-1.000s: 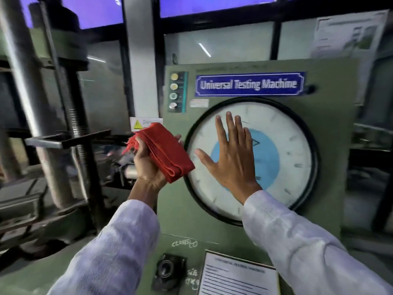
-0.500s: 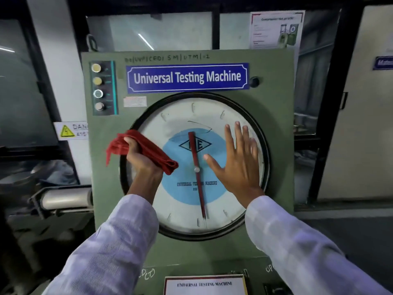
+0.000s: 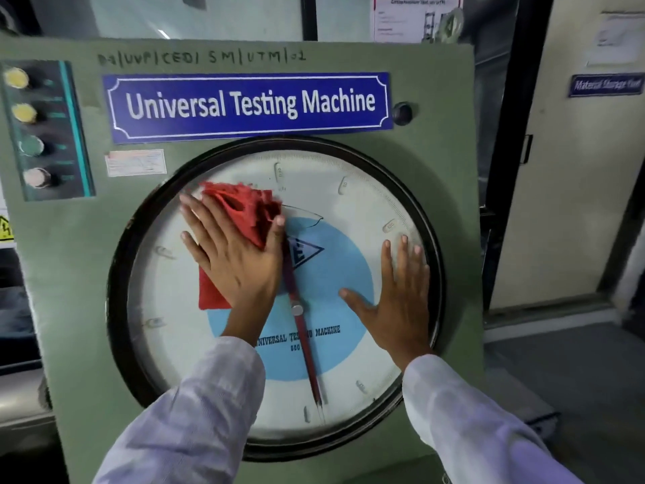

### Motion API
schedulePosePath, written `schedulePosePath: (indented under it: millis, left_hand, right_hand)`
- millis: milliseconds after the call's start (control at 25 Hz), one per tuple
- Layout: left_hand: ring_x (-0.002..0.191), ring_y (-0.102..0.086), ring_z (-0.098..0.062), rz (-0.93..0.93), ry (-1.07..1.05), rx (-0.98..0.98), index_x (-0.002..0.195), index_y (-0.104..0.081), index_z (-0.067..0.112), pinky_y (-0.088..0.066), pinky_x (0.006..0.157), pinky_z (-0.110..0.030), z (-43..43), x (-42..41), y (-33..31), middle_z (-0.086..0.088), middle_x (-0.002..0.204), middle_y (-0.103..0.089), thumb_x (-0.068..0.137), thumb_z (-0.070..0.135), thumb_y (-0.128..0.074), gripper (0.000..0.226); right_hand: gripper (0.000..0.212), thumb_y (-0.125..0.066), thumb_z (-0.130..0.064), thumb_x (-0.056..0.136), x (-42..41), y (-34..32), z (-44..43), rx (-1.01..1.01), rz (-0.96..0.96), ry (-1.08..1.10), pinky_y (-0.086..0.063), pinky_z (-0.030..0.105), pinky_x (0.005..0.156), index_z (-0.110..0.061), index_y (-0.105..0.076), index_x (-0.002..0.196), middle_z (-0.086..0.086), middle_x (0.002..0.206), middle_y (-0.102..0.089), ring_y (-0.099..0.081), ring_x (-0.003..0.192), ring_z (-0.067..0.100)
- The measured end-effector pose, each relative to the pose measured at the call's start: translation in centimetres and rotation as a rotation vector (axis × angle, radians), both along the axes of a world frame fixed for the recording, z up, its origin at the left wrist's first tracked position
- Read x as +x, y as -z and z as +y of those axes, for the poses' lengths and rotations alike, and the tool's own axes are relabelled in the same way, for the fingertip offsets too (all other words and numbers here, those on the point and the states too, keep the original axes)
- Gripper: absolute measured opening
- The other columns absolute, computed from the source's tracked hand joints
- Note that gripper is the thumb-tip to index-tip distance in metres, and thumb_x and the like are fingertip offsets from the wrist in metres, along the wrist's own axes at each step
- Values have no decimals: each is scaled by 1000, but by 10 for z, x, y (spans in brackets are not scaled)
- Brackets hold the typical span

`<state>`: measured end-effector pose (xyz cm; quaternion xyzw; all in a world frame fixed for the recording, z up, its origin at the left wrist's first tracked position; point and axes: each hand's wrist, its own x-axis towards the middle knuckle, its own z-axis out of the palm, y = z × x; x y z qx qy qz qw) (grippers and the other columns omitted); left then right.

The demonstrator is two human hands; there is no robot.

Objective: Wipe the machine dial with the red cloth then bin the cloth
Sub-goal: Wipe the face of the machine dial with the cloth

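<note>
The big round machine dial [image 3: 352, 204] has a black rim, a white face, a light blue centre and a red pointer [image 3: 307, 347]. It fills the middle of the green panel. My left hand [image 3: 234, 260] lies flat on the dial's upper left and presses the red cloth [image 3: 249, 209] against the glass. The cloth bunches out above my fingers, and a corner shows below my palm. My right hand [image 3: 398, 295] rests flat on the right side of the dial, fingers spread, with nothing in it. No bin is in view.
A blue "Universal Testing Machine" sign [image 3: 249, 104] sits above the dial. A strip of round buttons [image 3: 31, 131] runs down the panel's left edge, and a black knob [image 3: 402, 113] is right of the sign. A cream door [image 3: 565, 169] stands to the right.
The view has come closer to the dial. My left hand moved from the dial's left rim onto its face and flattened the red cloth against the glass. My right hand shifted rightwards.
</note>
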<state>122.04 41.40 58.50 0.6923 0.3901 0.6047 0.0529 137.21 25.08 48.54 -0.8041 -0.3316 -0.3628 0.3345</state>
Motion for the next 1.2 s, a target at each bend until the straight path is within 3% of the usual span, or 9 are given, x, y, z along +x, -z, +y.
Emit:
schedulePosePath:
  millis: [160, 520, 680, 880, 1200]
  left_hand:
    - [164, 8, -27, 203, -24, 119, 168, -1, 12, 15, 128, -46, 6, -1, 2, -11, 177, 5, 89, 89, -32, 115]
    - [164, 5, -30, 536, 86, 374, 168, -5, 10, 13, 129, -47, -32, 54, -14, -10, 177, 2, 101, 71, -16, 92]
    - [164, -5, -26, 506, 15, 490, 168, -13, 11, 5, 132, -41, -30, 62, -6, -8, 177, -8, 112, 46, -29, 68]
    - [164, -5, -25, 479, 7, 516, 169, -14, 20, 2, 133, -47, -18, 56, -8, -4, 177, -10, 108, 55, -33, 72]
    - [164, -7, -33, 106, -215, 174, 168, -12, 14, -7, 133, -51, 19, 5, -15, -14, 176, -9, 109, 48, -34, 72]
  right_hand:
    - [118, -43, -91, 86, 8, 10, 16, 49, -29, 42, -12, 65, 132, -11, -19, 170, 21, 179, -11, -7, 166, 45]
    - [118, -43, -91, 85, 15, 11, 20, 97, -17, -6, -14, 69, 130, -11, -24, 169, 21, 178, -14, -8, 165, 46]
    - [119, -39, -94, 86, 19, 15, 21, 96, -16, 5, -8, 65, 133, -14, -18, 171, 19, 179, -10, -5, 166, 44]
    - [119, -39, -95, 85, 22, 18, 25, 115, -34, 32, -3, 60, 134, -16, -17, 171, 17, 180, -10, -5, 167, 41]
    - [118, -37, -96, 86, 23, 22, 29, 130, -50, 42, -1, 59, 135, -18, -15, 172, 17, 180, -9, -3, 167, 42]
